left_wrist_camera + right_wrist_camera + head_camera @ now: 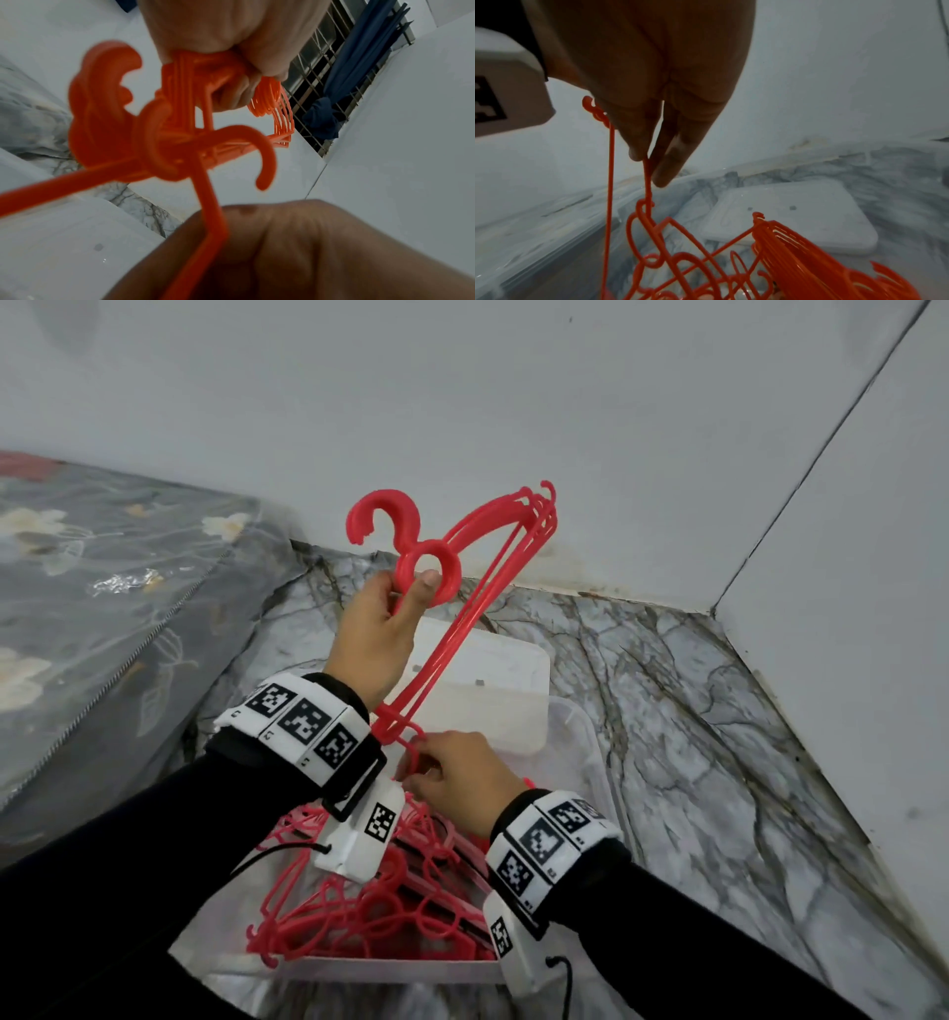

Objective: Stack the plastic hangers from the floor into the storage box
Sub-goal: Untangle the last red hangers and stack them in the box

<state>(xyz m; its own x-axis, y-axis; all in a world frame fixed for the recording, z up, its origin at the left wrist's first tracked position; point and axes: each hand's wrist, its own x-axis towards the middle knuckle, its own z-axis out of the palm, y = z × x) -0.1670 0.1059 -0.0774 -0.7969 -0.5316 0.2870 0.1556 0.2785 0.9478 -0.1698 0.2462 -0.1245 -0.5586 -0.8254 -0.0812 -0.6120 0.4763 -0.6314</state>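
The left hand (371,634) is raised above the box, its fingers curled round a bunch of thin red plastic hangers (477,588) just under their hooks, with the thumb poking through the round loop at the neck; the bunch tilts away toward the wall, one shoulder end high near the white wall (513,403) and the other end down beside the left wrist band; in the left wrist view the same fingers (231,89) close tightly round the stacked necks, though the picture is blurred. The right hand (459,780) sits lower, just over the pile, its thumb and fingertips (639,146) pressed together, pinching the thin bar of a single red hanger (649,203) that hangs down from them; a further bar runs straight down just beside it. Below both hands a clear plastic storage box (590,752) stands on the grey-veined marble floor (719,711); it holds a tangled heap of red hangers (390,906), with a tidier stack (795,253) along one side; a white rectangular lid (493,680) lies flat on the floor just behind the box; a mattress in a dark floral cover (102,608) lies to the left against the wall.
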